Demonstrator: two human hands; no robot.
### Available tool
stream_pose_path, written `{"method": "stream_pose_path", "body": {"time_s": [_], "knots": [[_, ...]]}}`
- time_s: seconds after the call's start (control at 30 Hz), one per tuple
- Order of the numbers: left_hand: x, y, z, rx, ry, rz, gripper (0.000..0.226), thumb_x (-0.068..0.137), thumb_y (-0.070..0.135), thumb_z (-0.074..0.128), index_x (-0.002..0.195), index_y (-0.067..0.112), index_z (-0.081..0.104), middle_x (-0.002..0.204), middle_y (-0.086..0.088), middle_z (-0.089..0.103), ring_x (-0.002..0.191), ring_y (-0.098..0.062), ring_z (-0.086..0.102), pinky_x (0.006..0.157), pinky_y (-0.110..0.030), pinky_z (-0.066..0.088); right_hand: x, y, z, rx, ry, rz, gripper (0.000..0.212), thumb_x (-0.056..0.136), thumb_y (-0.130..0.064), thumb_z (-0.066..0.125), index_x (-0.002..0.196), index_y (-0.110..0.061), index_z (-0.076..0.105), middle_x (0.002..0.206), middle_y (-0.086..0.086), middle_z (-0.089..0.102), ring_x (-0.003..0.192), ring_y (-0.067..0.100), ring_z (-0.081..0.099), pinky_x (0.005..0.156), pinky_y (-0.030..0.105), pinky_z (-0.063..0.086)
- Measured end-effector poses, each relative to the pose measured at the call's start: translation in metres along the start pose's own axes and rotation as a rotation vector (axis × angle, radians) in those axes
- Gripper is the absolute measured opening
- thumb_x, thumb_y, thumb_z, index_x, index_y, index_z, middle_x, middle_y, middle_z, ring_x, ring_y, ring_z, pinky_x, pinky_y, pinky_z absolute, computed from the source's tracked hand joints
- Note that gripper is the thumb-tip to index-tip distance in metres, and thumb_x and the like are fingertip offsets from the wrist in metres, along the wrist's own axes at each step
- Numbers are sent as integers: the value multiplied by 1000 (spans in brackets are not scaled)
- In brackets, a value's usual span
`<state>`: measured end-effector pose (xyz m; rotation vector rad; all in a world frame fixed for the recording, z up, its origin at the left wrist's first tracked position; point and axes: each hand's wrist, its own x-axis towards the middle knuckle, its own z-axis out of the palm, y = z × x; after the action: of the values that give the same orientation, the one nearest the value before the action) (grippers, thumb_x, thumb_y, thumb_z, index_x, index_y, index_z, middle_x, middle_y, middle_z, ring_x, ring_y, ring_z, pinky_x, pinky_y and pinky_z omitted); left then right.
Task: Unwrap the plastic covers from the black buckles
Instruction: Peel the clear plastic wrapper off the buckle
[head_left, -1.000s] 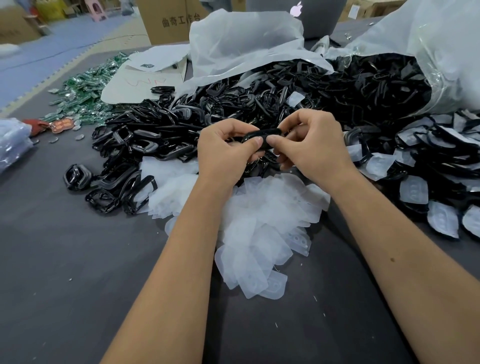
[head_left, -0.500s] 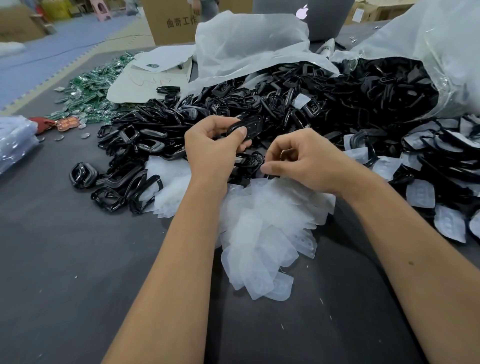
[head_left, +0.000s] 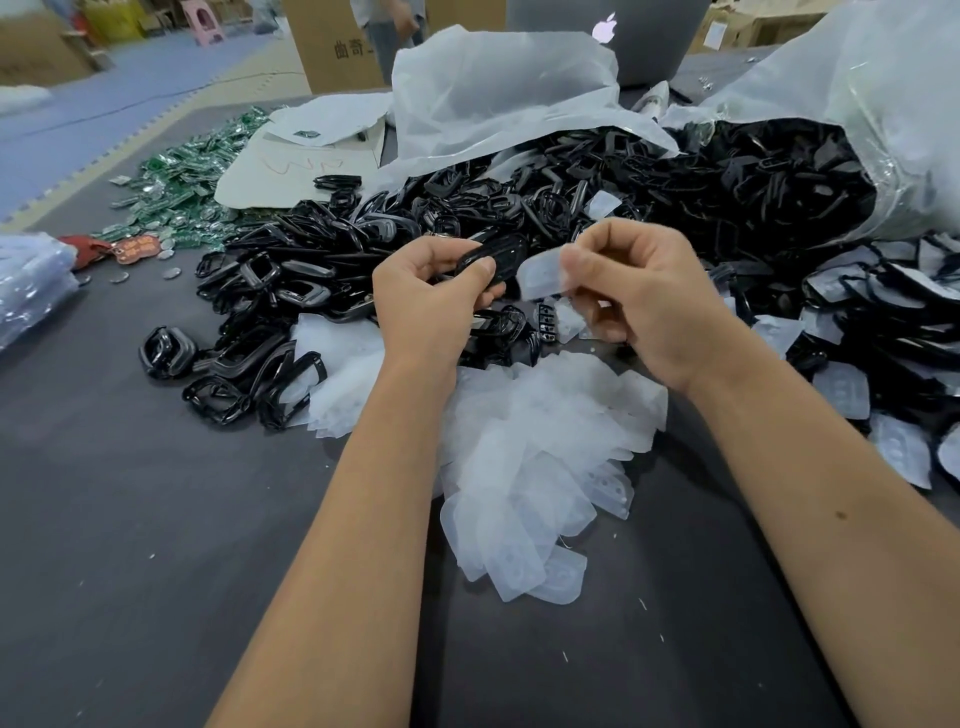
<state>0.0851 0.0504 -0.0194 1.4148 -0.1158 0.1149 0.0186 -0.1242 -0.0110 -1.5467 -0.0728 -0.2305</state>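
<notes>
Head view: left hand grips black buckle; right hand pinches plastic cover; laptop shows Apple logo.

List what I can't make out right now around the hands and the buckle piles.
- Head view: the held black buckle is mostly covered by the left hand.
- The plastic cover pinched by the right hand is motion-blurred; whether it is fully off the buckle is unclear.
- The covered buckles run past the right edge.
- Print on the cardboard box is cut off.

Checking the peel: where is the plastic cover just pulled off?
In the head view, centre: the plastic cover is pinched in the right hand, beside the black buckle held by the left hand.
</notes>
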Motion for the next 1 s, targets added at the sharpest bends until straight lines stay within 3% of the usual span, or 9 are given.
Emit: {"method": "stream_pose_path", "body": {"time_s": [0.23, 0.47, 0.53, 0.63, 0.73, 0.83, 0.9, 1.0], "knots": [[-2, 0, 2, -48, -29, -17, 20, 86, -9, 74, 82, 11, 72, 75, -6, 71, 65, -20, 74, 60, -20, 55, -1, -4, 1, 263, 42, -10, 22, 101, -12, 62, 81, -13, 54, 82, 10, 70, 64, 19, 67, 42, 22, 43], [-6, 2, 5, -10, -87, -15, 19, 87, -10, 72, 85, 9, 69, 78, -13, 70, 63, -18, 72, 58, -18, 53, -3, -6, 2, 365, -49, -32, 26, 100, -5, 52, 79, -18, 43, 116, 21, 74, 105, 38, 74, 54, 25, 55], [-7, 3, 5, 2, -99, -18, 18, 87, -9, 72, 86, 9, 69, 78, -13, 70, 64, -19, 73, 58, -18, 53, -2, -7, 3, 373, -40, -25, 27, 100, -4, 49, 78, -18, 42, 112, 20, 75, 100, 36, 74, 56, 25, 56], [-7, 2, 5, 9, -110, -25, 19, 88, -9, 72, 85, 9, 69, 76, -12, 70, 63, -17, 73, 56, -17, 51, 0, -5, 5, 342, 4, -3, 29, 103, -16, 56, 74, -15, 50, 82, 10, 68, 71, 20, 64, 50, 22, 47], [-7, 1, 6, 4, -110, -30, 20, 88, -9, 71, 85, 10, 69, 76, -12, 70, 63, -17, 73, 57, -16, 51, 2, -3, 6, 347, 21, 26, 29, 103, -30, 60, 82, -11, 63, 75, 5, 60, 69, 15, 56, 53, 22, 44], [-6, -1, 7, -1, -91, -25, 20, 88, -9, 72, 83, 10, 69, 76, -14, 70, 63, -18, 73, 57, -18, 52, 3, 1, 5, 295, 50, 6, 7, 97, -4, 68, 99, -8, 73, 81, 2, 67, 75, 14, 64, 63, 22, 51], [-5, -2, 7, -12, -85, -26, 20, 87, -9, 72, 83, 10, 69, 76, -13, 70, 63, -18, 72, 57, -19, 52, 2, 5, 5, 185, 93, -18, 20, 91, 5, 72, 103, -10, 72, 81, 2, 69, 75, 16, 67, 65, 23, 52], [-5, -4, 6, -31, -94, -29, 19, 87, -9, 73, 85, 10, 70, 74, -12, 71, 62, -18, 71, 57, -19, 53, 1, 6, 7, 54, 173, -33, 21, 87, 3, 79, 95, -12, 67, 76, 5, 69, 71, 21, 70, 61, 25, 53]]}}
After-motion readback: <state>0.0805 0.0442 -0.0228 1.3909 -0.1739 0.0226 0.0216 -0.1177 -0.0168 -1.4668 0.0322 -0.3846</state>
